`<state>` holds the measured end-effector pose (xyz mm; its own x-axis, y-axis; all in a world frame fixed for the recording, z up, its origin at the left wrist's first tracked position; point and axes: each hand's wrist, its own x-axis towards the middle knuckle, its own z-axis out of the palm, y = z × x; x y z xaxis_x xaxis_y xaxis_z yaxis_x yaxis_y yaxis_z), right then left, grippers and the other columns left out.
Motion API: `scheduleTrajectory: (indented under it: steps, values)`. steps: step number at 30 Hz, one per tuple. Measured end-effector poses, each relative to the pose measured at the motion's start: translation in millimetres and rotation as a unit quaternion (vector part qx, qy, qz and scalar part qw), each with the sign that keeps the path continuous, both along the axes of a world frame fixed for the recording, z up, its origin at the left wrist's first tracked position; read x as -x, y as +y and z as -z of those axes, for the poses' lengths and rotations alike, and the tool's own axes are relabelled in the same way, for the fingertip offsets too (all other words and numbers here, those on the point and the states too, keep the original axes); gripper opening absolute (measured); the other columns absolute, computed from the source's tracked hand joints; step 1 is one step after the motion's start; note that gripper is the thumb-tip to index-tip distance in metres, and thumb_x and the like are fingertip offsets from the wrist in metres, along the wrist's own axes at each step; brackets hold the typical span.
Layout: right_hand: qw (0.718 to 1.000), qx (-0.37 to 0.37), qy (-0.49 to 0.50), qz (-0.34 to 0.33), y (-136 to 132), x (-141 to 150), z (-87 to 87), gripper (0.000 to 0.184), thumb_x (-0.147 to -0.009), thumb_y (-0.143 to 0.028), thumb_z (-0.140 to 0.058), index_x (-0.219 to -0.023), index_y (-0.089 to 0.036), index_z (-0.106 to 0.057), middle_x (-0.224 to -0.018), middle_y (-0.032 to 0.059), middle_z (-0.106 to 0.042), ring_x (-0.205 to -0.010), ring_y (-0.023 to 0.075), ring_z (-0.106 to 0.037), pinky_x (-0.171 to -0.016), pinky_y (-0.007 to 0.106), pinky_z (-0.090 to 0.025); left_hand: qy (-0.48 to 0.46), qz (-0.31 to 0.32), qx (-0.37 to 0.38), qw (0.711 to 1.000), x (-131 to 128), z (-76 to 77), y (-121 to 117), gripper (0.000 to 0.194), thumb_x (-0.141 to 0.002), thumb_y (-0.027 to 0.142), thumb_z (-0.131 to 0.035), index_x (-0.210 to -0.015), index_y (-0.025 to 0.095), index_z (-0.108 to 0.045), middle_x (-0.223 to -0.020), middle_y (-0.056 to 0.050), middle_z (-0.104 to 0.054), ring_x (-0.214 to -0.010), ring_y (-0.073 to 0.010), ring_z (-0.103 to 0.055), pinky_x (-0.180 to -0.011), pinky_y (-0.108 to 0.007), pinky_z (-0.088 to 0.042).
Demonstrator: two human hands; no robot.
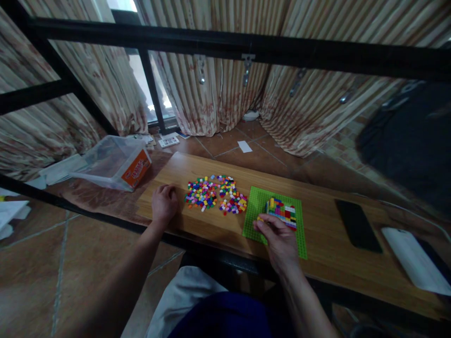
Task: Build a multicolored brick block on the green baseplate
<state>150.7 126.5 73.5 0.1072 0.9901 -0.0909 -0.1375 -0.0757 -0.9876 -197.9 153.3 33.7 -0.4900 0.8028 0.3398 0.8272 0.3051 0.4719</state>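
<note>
Your right hand pinches a yellow brick, axis indistinct. Left hand: grip indeterminable. Brick assembly: edges parallel to green baseplate. Orange label: illegible.

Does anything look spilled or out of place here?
One thing, perhaps: a white sheet lies by itself on the tiled floor beyond the table, as if dropped. The loose bricks look gathered in clusters, not spilled.

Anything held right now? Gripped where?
Right hand: small yellow brick, pinched between thumb and fingertips; which part is gripped is too small to tell. Left hand: nothing visible held.
</note>
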Motion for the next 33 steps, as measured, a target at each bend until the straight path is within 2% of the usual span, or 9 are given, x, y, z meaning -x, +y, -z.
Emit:
scheduleTrajectory:
  steps: [4, 7, 11, 15, 18, 22, 33]
  values:
    - [0.993, -0.038, -0.082, 0.078, 8, -41, 0.1, 0.031, -0.075, -0.046, -0.078, -0.095, -0.022, -0.076, -0.092, 0.0061, -0.078, -0.079, 0.0216, -0.074, -0.080, 0.043, -0.060, 0.007, -0.001, 0.004, 1.000, 1, -0.7, 1, 0.032, -0.086, 0.023, -0.047, -0.104, 0.016, -0.073, -0.114, -0.014, -0.069, -0.109, -0.0287, -0.062, -0.102, -0.043, -0.048]
    - [0.972, -0.067, -0.174, 0.139, 22, -69, 1.4, 0.034, -0.077, -0.048, -0.073, -0.096, -0.020, -0.077, -0.098, 0.0095, -0.078, -0.086, 0.0244, -0.073, -0.083, 0.044, -0.059, 0.010, 0.003, 0.007, 1.000, 2, -1.1, 0, 0.033, -0.085, 0.024, -0.046, -0.105, 0.016, -0.072, -0.114, -0.014, -0.069, -0.109, -0.0293, -0.062, -0.102, -0.044, -0.048]
    - [0.954, -0.092, -0.235, 0.165, 47, -91, 8.2, 0.035, -0.079, -0.048, -0.067, -0.095, -0.019, -0.078, -0.097, 0.0107, -0.079, -0.090, 0.0262, -0.073, -0.087, 0.045, -0.057, 0.015, 0.005, 0.006, 1.000, 6, -0.2, 0, 0.034, -0.086, 0.027, -0.045, -0.104, 0.017, -0.072, -0.115, -0.013, -0.068, -0.110, -0.0287, -0.062, -0.103, -0.044, -0.048]
    - [0.952, -0.097, -0.225, 0.182, 69, -95, 19.8, 0.037, -0.077, -0.049, -0.066, -0.094, -0.018, -0.078, -0.095, 0.0113, -0.079, -0.088, 0.0259, -0.073, -0.085, 0.044, -0.057, 0.017, 0.007, 0.009, 1.000, 8, -0.4, 1, 0.035, -0.088, 0.031, -0.043, -0.103, 0.016, -0.072, -0.113, -0.015, -0.069, -0.109, -0.0304, -0.062, -0.102, -0.046, -0.049]
    - [0.951, -0.090, -0.226, 0.188, 76, -90, 27.3, 0.038, -0.077, -0.051, -0.066, -0.093, -0.018, -0.078, -0.094, 0.0112, -0.079, -0.086, 0.0256, -0.073, -0.084, 0.043, -0.057, 0.021, 0.010, 0.017, 1.000, 9, -1.6, 1, 0.036, -0.087, 0.031, -0.043, -0.103, 0.016, -0.072, -0.115, -0.015, -0.068, -0.109, -0.0310, -0.061, -0.102, -0.047, -0.049]
    - [0.950, -0.095, -0.229, 0.192, 72, -83, 30.6, 0.038, -0.079, -0.051, -0.065, -0.094, -0.019, -0.078, -0.096, 0.0114, -0.079, -0.088, 0.0251, -0.073, -0.085, 0.042, -0.057, 0.027, 0.013, 0.021, 0.999, 11, -2.2, 1, 0.037, -0.088, 0.033, -0.043, -0.103, 0.016, -0.072, -0.115, -0.016, -0.068, -0.110, -0.0314, -0.062, -0.103, -0.047, -0.049]
    - [0.951, -0.092, -0.208, 0.209, 59, -78, 24.7, 0.033, -0.078, -0.046, -0.068, -0.094, -0.018, -0.076, -0.096, 0.0106, -0.078, -0.086, 0.0239, -0.072, -0.085, 0.043, -0.056, 0.013, 0.007, 0.013, 1.000, 11, -2.7, 2, 0.034, -0.087, 0.035, -0.045, -0.100, 0.018, -0.071, -0.111, -0.014, -0.068, -0.107, -0.0306, -0.061, -0.100, -0.047, -0.049]
